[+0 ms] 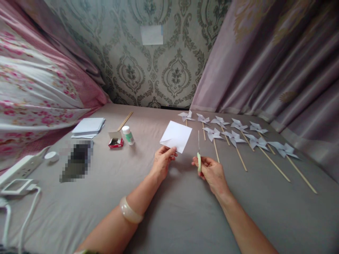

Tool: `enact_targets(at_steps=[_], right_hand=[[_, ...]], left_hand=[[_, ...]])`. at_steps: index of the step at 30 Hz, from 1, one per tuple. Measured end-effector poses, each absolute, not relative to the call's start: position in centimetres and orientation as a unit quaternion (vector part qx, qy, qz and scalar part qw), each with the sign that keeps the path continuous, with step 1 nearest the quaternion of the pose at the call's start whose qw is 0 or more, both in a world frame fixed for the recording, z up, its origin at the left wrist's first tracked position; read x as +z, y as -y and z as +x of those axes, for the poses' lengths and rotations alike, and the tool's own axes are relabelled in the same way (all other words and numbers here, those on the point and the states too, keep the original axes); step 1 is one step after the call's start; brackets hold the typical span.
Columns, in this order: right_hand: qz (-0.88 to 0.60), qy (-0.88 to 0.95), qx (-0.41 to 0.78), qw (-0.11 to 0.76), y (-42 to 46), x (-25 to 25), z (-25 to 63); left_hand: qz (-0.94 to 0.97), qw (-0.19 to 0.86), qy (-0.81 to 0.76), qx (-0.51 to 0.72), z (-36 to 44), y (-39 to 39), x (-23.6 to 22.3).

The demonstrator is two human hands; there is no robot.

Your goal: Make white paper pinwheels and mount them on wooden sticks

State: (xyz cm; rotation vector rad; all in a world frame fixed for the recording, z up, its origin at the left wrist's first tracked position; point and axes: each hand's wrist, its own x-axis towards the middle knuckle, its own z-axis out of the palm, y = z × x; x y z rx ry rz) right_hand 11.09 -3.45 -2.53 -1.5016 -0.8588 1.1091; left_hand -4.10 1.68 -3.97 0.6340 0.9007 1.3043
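Note:
My left hand (163, 159) pinches a white square of paper (177, 135) by its lower edge, thumb on top. One slit or crease runs in from the paper's left corner. To the right of it, my right hand (210, 171) grips a pair of scissors (199, 160) by pale green handles, blades pointing up and away. The blades are apart from the paper and seen nearly edge-on. Beyond my right hand lie several white paper pinwheels (214, 134) on wooden sticks.
Left of my hands stand a white bottle with a green label (128, 135) and a small open red box (116, 142). Behind them are wooden sticks (125, 120) and a stack of white paper (88, 127). A power strip (22, 170) with white cables lies at far left, near a round white lid (52, 156).

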Motion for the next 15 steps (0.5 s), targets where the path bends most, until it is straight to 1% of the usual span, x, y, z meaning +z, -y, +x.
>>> enact_targets(at_steps=[4, 9, 12, 15], right_hand=[[-0.629, 0.444, 0.49, 0.41, 4.2, -2.2, 10.8], [-0.573, 0.513, 0.564, 0.301, 4.8, -2.0, 10.2], [-0.573, 0.532, 0.563, 0.267, 4.9, -1.9, 10.1], [-0.584, 0.546, 0.543, 0.257, 4.8, -1.8, 10.1]], left_hand=[[0.245, 0.653, -0.404, 0.592, -4.7, -2.1, -3.8], [0.241, 0.662, -0.388, 0.594, -4.6, -1.9, -3.8], [0.238, 0.666, -0.379, 0.596, -4.5, -1.8, -3.7], [0.235, 0.672, -0.373, 0.595, -4.4, -1.8, -3.6]])
